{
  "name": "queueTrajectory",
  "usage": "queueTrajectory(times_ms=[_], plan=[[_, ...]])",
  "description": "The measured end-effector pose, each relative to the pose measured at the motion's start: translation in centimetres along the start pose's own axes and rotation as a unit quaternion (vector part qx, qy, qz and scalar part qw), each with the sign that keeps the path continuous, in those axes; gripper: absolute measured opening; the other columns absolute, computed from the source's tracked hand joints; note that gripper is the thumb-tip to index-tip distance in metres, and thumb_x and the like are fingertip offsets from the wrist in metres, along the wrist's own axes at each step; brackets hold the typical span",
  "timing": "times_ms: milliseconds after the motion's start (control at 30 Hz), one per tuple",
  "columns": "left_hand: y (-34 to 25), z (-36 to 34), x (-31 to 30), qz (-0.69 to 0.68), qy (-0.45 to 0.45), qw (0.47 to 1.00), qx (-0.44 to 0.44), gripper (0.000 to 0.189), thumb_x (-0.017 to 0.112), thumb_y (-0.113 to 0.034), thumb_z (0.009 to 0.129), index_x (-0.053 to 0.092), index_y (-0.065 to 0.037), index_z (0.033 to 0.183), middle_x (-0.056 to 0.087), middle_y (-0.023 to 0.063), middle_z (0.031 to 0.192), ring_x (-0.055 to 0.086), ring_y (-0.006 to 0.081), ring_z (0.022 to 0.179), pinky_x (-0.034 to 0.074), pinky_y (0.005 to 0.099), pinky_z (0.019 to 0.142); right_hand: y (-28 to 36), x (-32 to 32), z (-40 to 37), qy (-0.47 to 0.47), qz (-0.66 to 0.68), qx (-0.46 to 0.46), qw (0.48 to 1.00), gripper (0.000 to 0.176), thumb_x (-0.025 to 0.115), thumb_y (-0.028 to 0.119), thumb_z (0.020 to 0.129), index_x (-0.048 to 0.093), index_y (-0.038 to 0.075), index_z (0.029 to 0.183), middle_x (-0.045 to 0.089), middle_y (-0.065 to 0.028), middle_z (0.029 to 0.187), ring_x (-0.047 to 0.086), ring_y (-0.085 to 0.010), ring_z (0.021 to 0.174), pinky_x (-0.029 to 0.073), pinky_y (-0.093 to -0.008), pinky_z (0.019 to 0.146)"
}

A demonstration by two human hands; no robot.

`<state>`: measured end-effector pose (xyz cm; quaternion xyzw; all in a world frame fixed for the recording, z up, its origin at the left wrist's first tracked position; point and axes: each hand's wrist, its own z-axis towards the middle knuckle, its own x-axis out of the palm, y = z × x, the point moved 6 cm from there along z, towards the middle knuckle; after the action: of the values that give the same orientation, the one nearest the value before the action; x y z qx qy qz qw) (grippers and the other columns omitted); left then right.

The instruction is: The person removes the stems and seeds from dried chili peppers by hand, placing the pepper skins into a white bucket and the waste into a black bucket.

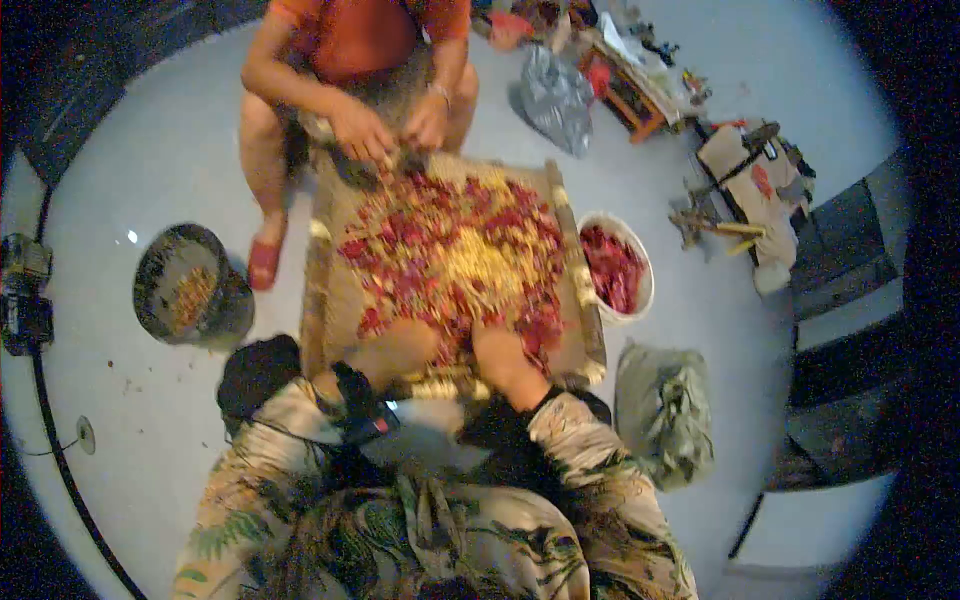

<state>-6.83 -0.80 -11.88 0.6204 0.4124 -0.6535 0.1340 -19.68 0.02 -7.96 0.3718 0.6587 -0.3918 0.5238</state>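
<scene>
A shallow tray with a wooden frame (318, 270) lies in front of me. Dried red pieces that look like chili peppers (405, 228) are spread over it, with a heap of yellow seeds (485, 265) near the middle. Both my hands are over its near edge. My left hand (405, 345) touches the red pieces on the near left, and my right hand (500, 355) is beside it to the right. Motion blur and the loose pieces hide the fingers of both, so I cannot make out their grip.
A co-worker's hands (385, 133) work at the tray's far edge. A dark bucket (155, 270) with seeds stands left; a white bucket (648, 290) of red pieces stands right. A greenish sack (665, 410) lies near my right knee, a grey plastic bag (557, 98) farther back.
</scene>
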Motion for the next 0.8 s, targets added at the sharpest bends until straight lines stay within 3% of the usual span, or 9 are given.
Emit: queueTrajectory(times_ms=[67,133,167,200,300,333,467,567,800], plan=[[-1.6,-3.0,-4.7,0.005,-0.101,0.991,0.086,0.012,0.052,-0.010,0.072,0.061,-0.002,0.071,0.061,0.0186,0.070,0.062,0.0342,0.066,0.051,0.0422,0.057,0.2,1.7,0.9,-0.086,-0.021,-0.007,0.996,0.025,0.059,0.018,0.078,0.051,0.000,0.093,0.062,-0.0204,0.078,0.062,-0.0362,0.072,0.050,-0.0448,0.060],[-0.8,-3.0,-4.4,-0.003,-0.135,0.988,0.073,0.011,0.052,-0.010,0.072,0.060,-0.002,0.071,0.060,0.0181,0.068,0.062,0.0346,0.065,0.050,0.0426,0.057,0.0,1.1,1.8,-0.124,0.044,0.024,0.991,0.024,0.058,0.020,0.080,0.052,0.000,0.092,0.062,-0.0210,0.077,0.061,-0.0384,0.072,0.049,-0.0462,0.062],[-0.1,-2.5,-4.3,-0.012,-0.148,0.986,0.069,0.011,0.052,-0.010,0.072,0.059,-0.002,0.072,0.060,0.0178,0.067,0.061,0.0348,0.064,0.050,0.0428,0.057,-0.3,1.5,2.3,-0.079,0.098,0.044,0.991,0.024,0.057,0.021,0.081,0.052,0.001,0.092,0.062,-0.0214,0.077,0.060,-0.0392,0.072,0.048,-0.0468,0.062],[-0.6,-2.7,-6.6,-0.025,-0.050,0.998,0.007,0.015,0.052,-0.012,0.077,0.059,0.000,0.084,0.061,0.0182,0.079,0.062,0.0341,0.075,0.049,0.0434,0.064,-0.6,1.7,2.8,-0.033,0.150,0.061,0.986,0.024,0.057,0.022,0.082,0.053,0.001,0.092,0.061,-0.0218,0.076,0.060,-0.0400,0.072,0.048,-0.0474,0.063],[0.2,-3.0,-9.8,-0.089,-0.296,0.950,-0.053,0.025,0.052,-0.020,0.083,0.056,0.000,0.098,0.059,0.0192,0.095,0.059,0.0338,0.088,0.047,0.0435,0.074,0.7,-3.8,2.4,-0.084,0.226,0.091,0.966,0.024,0.056,0.024,0.084,0.055,0.002,0.093,0.060,-0.0226,0.075,0.058,-0.0405,0.073,0.046,-0.0483,0.063],[-0.9,-3.4,-13.4,-0.158,-0.246,0.949,-0.115,0.040,0.053,-0.023,0.087,0.048,-0.001,0.119,0.056,0.0222,0.108,0.056,0.0362,0.096,0.045,0.0433,0.085,0.8,-4.2,2.4,-0.111,0.270,0.082,0.953,0.024,0.057,0.024,0.084,0.055,0.004,0.096,0.061,-0.0223,0.078,0.059,-0.0402,0.074,0.045,-0.0481,0.063],[-0.7,-2.9,-13.3,-0.211,-0.328,0.921,-0.005,0.027,0.059,-0.024,0.082,0.059,-0.001,0.098,0.058,0.0161,0.094,0.056,0.0334,0.091,0.046,0.0395,0.078,1.4,-6.7,1.4,-0.163,0.365,0.042,0.916,0.025,0.057,0.025,0.085,0.056,0.005,0.100,0.061,-0.0210,0.083,0.059,-0.0404,0.075,0.046,-0.0468,0.064],[-1.1,-2.8,-14.2,-0.247,-0.301,0.921,0.006,0.024,0.062,-0.022,0.080,0.062,0.000,0.091,0.059,0.0157,0.090,0.057,0.0316,0.087,0.046,0.0371,0.077,1.1,-7.0,1.3,-0.144,0.405,0.041,0.902,0.026,0.056,0.024,0.086,0.056,0.004,0.103,0.061,-0.0211,0.083,0.059,-0.0401,0.077,0.046,-0.0456,0.065],[-0.8,-3.0,-15.1,-0.305,-0.377,0.874,0.008,0.018,0.065,-0.014,0.079,0.062,-0.001,0.092,0.058,0.0096,0.085,0.056,0.0200,0.076,0.047,0.0284,0.064,0.3,-8.1,1.3,-0.121,0.503,0.046,0.855,0.023,0.054,0.017,0.087,0.056,0.003,0.106,0.061,-0.0186,0.092,0.059,-0.0358,0.086,0.047,-0.0387,0.072]])
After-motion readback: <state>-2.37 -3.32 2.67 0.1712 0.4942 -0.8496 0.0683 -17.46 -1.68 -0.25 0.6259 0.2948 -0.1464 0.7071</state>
